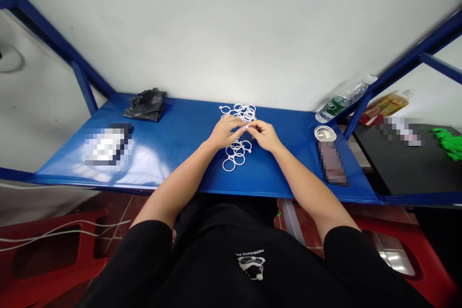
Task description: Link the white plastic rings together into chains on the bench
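Note:
My left hand (224, 132) and my right hand (266, 136) meet over the middle of the blue table. Both are closed in a pinch on a small white plastic piece (247, 127), which shows between the fingertips; my fingers hide the rest of it, so its full shape cannot be made out. Just beyond my hands lies a heap of thin white plastic rings (248, 114) with small tabs. On the near side, below my wrists, several more white rings (224, 167) lie loosely overlapping.
A crumpled black plastic bag (145, 106) and a blurred dark-edged object (108, 144) lie at left. To the right are a clear bottle (337, 106) tilted against the blue frame, a white coil (316, 133) and a blurred phone-like object (331, 163). Green pieces (449, 142) lie on the neighbouring black surface.

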The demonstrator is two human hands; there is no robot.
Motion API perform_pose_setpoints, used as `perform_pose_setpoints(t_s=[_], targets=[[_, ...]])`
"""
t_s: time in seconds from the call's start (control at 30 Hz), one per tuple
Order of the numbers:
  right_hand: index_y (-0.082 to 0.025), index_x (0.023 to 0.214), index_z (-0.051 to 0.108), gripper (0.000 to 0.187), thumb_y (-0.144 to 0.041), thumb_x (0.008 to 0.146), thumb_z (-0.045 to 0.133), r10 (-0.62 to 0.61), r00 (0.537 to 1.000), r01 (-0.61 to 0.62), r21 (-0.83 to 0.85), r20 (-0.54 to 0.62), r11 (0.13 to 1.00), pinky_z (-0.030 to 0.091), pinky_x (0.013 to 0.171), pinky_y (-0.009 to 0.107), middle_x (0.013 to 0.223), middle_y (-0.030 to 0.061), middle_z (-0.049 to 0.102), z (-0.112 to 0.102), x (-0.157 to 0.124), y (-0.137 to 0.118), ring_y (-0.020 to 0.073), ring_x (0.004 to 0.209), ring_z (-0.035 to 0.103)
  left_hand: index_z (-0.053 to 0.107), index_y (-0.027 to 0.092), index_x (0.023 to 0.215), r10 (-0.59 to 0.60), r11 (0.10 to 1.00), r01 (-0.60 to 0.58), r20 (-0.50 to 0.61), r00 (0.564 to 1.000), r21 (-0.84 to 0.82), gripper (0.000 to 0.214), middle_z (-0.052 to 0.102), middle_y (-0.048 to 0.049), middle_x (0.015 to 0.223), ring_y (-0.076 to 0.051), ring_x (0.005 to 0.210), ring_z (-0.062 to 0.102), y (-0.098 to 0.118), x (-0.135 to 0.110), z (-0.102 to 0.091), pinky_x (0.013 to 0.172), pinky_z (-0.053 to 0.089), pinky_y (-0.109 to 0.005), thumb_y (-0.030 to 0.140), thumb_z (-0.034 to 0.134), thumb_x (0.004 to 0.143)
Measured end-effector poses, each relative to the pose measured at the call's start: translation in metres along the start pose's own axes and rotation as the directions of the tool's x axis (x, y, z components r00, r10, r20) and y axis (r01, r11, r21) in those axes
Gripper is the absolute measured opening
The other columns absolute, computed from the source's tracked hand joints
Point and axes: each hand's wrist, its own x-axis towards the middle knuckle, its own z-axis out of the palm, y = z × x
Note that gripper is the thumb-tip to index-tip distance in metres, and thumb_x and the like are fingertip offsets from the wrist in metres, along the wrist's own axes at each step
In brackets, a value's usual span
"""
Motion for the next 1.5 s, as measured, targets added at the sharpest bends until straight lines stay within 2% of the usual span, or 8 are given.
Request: perform_pose_setpoints(t_s=[0.1, 0.27, 0.43, 0.57, 0.7, 0.83, 1.17, 1.5], targets=[[-0.024, 0.102, 0.077, 0.03, -0.052, 0.096, 0.068, -0.023, 1.0, 0.023, -0.053, -0.017, 0.998, 0.056, 0.068, 0.034, 0.088, 0.0032, 0.075, -0.002, 0.001, 0.0, 0.0178, 0.069, 0.066, 0.079, 0.024, 0.112, -0.055, 0.998, 0.055, 0.007, 0.998, -0.017, 0.028, 0.081, -0.0062, 0.1, -0.021, 0.094, 0.073, -0.001, -0.002, 0.005, 0.093, 0.055, -0.041, 0.044, 0.062, 0.104], [-0.025, 0.1, 0.077, 0.022, -0.045, 0.096, 0.07, -0.141, 0.973, 0.092, -0.252, -0.182, 0.963, 0.057, 0.073, 0.035, 0.114, 0.0071, 0.074, 0.002, 0.0, -0.007, 0.0151, 0.069, 0.062, 0.081, 0.025, 0.099, -0.139, 0.99, 0.139, -0.007, 0.99, -0.003, 0.022, 0.081, -0.0037, 0.09, -0.018, 0.084, 0.072, -0.005, -0.004, 0.008, 0.085, 0.056, -0.036, 0.043, 0.067, 0.101], [-0.026, 0.097, 0.077, 0.02, -0.044, 0.097, 0.069, -0.151, 0.982, 0.108, -0.314, -0.115, 0.943, 0.056, 0.07, 0.033, 0.104, 0.0055, 0.075, 0.007, -0.001, -0.007, 0.0152, 0.067, 0.06, 0.081, 0.024, 0.093, -0.179, 0.983, 0.178, 0.018, 0.984, 0.051, 0.017, 0.079, -0.0017, 0.081, -0.016, 0.078, 0.07, -0.006, -0.005, 0.01, 0.079, 0.055, -0.031, 0.033, 0.068, 0.099], [-0.025, 0.099, 0.079, 0.019, -0.041, 0.096, 0.07, -0.169, 0.978, 0.118, -0.343, -0.123, 0.932, 0.057, 0.072, 0.034, 0.106, 0.0058, 0.076, 0.005, -0.001, -0.006, 0.0153, 0.066, 0.06, 0.082, 0.023, 0.1, -0.125, 0.988, 0.122, 0.022, 0.992, 0.096, 0.017, 0.08, -0.0033, 0.085, -0.017, 0.08, 0.071, -0.004, -0.006, 0.012, 0.081, 0.055, -0.032, 0.028, 0.065, 0.097], [-0.026, 0.106, 0.081, 0.023, -0.037, 0.101, 0.062, -0.176, 0.976, 0.122, -0.347, -0.128, 0.93, 0.06, 0.083, 0.037, 0.111, 0.0073, 0.078, 0.001, -0.001, -0.008, 0.0205, 0.084, 0.071, 0.079, 0.023, 0.121, -0.08, 0.991, 0.077, 0.031, 0.996, 0.106, 0.028, 0.082, -0.0058, 0.097, -0.019, 0.087, 0.072, -0.002, -0.006, 0.012, 0.086, 0.056, -0.035, 0.029, 0.059, 0.102], [-0.028, 0.112, 0.082, 0.027, -0.035, 0.103, 0.058, -0.173, 0.982, 0.139, -0.329, -0.078, 0.934, 0.06, 0.098, 0.042, 0.115, 0.007, 0.079, 0.001, 0.0, -0.009, 0.0252, 0.107, 0.073, 0.082, 0.023, 0.114, -0.119, 0.986, 0.121, -0.028, 0.993, 0.118, 0.027, 0.082, -0.0071, 0.095, -0.019, 0.085, 0.072, -0.004, -0.007, 0.013, 0.084, 0.056, -0.035, 0.034, 0.06, 0.105], [-0.026, 0.107, 0.083, 0.026, -0.039, 0.102, 0.061, -0.106, 0.993, 0.092, -0.24, -0.048, 0.967, 0.063, 0.085, 0.04, 0.11, 0.0074, 0.079, -0.002, 0.0, -0.007, 0.0229, 0.09, 0.075, 0.081, 0.024, 0.088, -0.117, 0.981, 0.119, -0.022, 0.993, 0.152, 0.028, 0.079, -0.0035, 0.078, -0.018, 0.074, 0.069, 0.002, -0.004, 0.012, 0.074, 0.054, -0.033, 0.034, 0.059, 0.102], [-0.028, 0.107, 0.084, 0.026, -0.041, 0.101, 0.062, -0.088, 0.993, 0.068, -0.225, -0.082, 0.972, 0.063, 0.084, 0.038, 0.104, 0.0056, 0.082, 0.001, 0.0, -0.009, 0.0224, 0.087, 0.076, 0.079, 0.022, 0.092, -0.115, 0.986, 0.121, -0.063, 0.991, 0.11, 0.023, 0.08, -0.0047, 0.086, -0.019, 0.08, 0.072, 0.003, -0.002, 0.009, 0.081, 0.056, -0.036, 0.033, 0.06, 0.101]])
